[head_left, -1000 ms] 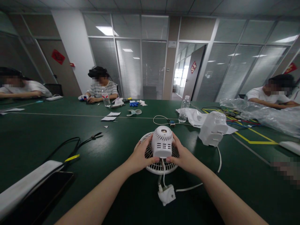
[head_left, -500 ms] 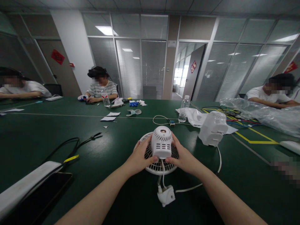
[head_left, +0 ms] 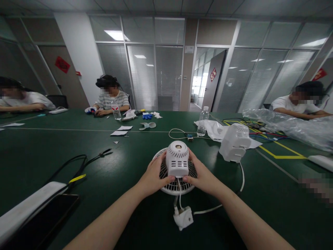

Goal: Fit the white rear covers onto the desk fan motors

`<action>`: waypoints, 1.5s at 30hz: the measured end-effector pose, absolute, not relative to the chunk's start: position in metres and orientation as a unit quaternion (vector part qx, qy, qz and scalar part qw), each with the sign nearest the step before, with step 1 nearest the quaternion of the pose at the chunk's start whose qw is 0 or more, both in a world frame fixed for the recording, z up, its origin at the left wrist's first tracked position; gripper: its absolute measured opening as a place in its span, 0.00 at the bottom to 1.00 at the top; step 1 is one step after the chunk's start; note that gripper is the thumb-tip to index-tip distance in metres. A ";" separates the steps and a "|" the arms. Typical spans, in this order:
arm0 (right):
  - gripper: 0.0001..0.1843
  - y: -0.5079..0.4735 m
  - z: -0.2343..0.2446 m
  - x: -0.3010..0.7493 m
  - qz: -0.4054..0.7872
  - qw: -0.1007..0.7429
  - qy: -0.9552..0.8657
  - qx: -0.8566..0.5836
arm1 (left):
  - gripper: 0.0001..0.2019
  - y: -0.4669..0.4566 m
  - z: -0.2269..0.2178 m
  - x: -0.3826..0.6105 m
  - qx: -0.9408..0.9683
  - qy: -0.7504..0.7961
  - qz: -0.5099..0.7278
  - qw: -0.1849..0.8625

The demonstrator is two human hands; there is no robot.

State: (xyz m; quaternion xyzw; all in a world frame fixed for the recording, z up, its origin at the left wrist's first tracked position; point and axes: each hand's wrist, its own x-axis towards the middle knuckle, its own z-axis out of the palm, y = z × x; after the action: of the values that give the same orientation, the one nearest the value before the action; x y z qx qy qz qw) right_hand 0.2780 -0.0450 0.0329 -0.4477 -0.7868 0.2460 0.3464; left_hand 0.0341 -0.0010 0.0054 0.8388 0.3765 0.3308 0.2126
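Observation:
A white fan motor housing [head_left: 178,159] with vent slots sits over a round white fan grille [head_left: 178,189] on the green table. My left hand [head_left: 156,173] grips the housing's left side, thumb at its lower front edge. On the opposite side my right hand [head_left: 199,173] holds it the same way. Some fingertips are hidden behind the housing. From its front a white cord runs down to a small white part [head_left: 183,218], whose kind I cannot make out. A fan blade [head_left: 147,125] lies farther back.
A white fan base [head_left: 234,143] stands to the right, near a water bottle [head_left: 203,121] and clear plastic sheeting [head_left: 288,125]. At left lie a power strip [head_left: 31,205], black cables and a phone [head_left: 49,218]. Several people sit around the table.
The view has shifted very slightly. Both hands stay on the motor housing, and nothing else has visibly moved.

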 end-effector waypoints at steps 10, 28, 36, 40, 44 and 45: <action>0.58 -0.047 0.038 0.280 0.281 0.353 -0.765 -0.460 | 0.50 -0.003 0.009 0.033 0.835 0.384 0.326 0.219; 0.58 -0.049 0.040 0.276 0.322 0.363 -0.759 -0.433 | 0.47 -0.007 0.013 0.033 0.845 0.391 0.297 0.213; 0.59 -0.047 0.038 0.278 0.351 0.351 -0.742 -0.450 | 0.47 -0.004 0.013 0.036 0.804 0.391 0.354 0.276; 0.57 -0.046 0.039 0.278 0.358 0.350 -0.743 -0.444 | 0.47 -0.004 0.012 0.038 0.789 0.393 0.363 0.303; 0.56 -0.047 0.042 0.277 0.351 0.352 -0.744 -0.447 | 0.47 -0.004 0.011 0.037 0.788 0.397 0.357 0.307; 0.56 -0.047 0.042 0.277 0.350 0.352 -0.744 -0.448 | 0.48 -0.004 0.011 0.036 0.789 0.398 0.355 0.304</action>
State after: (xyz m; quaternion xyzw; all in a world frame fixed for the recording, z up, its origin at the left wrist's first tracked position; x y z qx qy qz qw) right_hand 0.2773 -0.0472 0.0423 -0.4476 -0.7436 0.3501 0.3524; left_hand 0.0362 -0.0037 0.0111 0.7894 0.3981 0.3551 0.3038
